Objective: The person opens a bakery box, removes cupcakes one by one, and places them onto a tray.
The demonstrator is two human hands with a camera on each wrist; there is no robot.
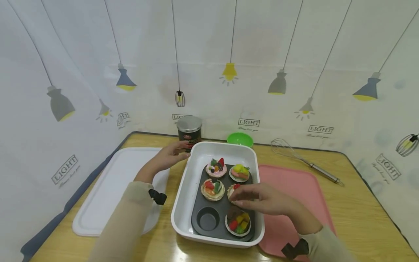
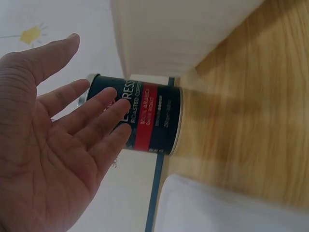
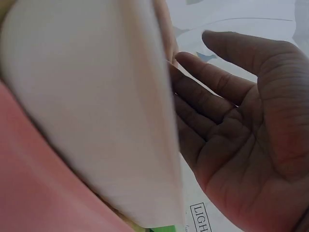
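Observation:
A white basin (image 1: 178, 203) holds a dark muffin tin (image 1: 220, 203) with fruit tarts in several cups; the near-left cup (image 1: 207, 219) shows its bare dark bottom. My right hand (image 1: 266, 198) reaches over the basin's right side, fingers slightly bent above a cream tart (image 1: 230, 191) with red fruit, which it partly hides. In the right wrist view its palm is bare, and the basin wall covers its fingertips. My left hand (image 1: 167, 160) hovers off the basin's left rim, fingers extended and holding nothing. Behind it stands a coffee can (image 2: 159, 116), apart from it as far as I can tell.
A white tray (image 1: 108, 196) lies left of the basin and a pink tray (image 1: 294, 182) on its right, partly under the right arm. A green bowl (image 1: 240, 139) sits behind the basin. A whisk (image 1: 307, 162) lies at the back right of the wooden table.

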